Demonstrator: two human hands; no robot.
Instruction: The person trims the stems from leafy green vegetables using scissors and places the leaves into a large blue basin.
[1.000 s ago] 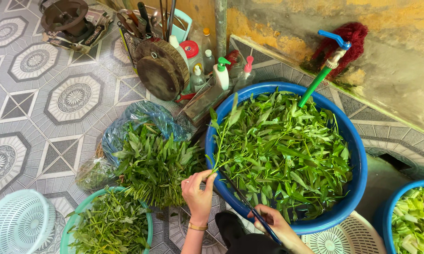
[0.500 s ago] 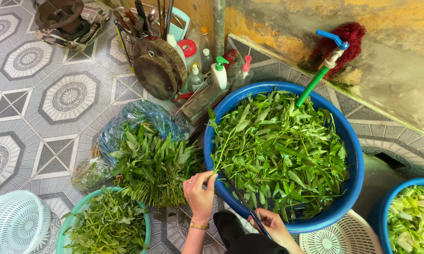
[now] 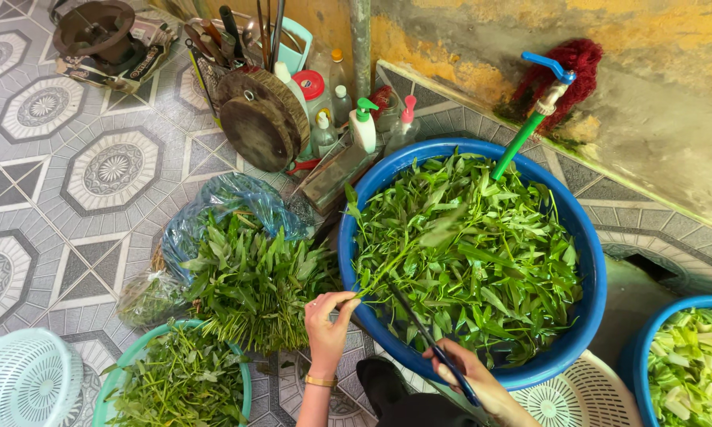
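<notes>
My left hand (image 3: 327, 326) pinches the bottom of a long green leafy stem (image 3: 395, 253) over the near rim of a big blue basin (image 3: 589, 237) full of cut greens. A dark pair of scissors (image 3: 427, 340) sits in my right hand (image 3: 470, 375), its blades pointing up to the stem just right of my left fingers. The stem leans over the leaves in the basin, its upper part blurred.
A bundle of greens (image 3: 253, 277) lies on a blue plastic bag (image 3: 229, 198) to the left. A teal bowl of trimmings (image 3: 178, 379) and a white colander (image 3: 24, 379) sit lower left. A second blue basin (image 3: 688, 364), a green-handled tap (image 3: 530, 119), bottles and a chopping block (image 3: 257, 119) stand around.
The stem in my left hand has dropped from upright to leaning right over the basin. My right hand with the scissors has shifted slightly right; the view has drifted a little.
</notes>
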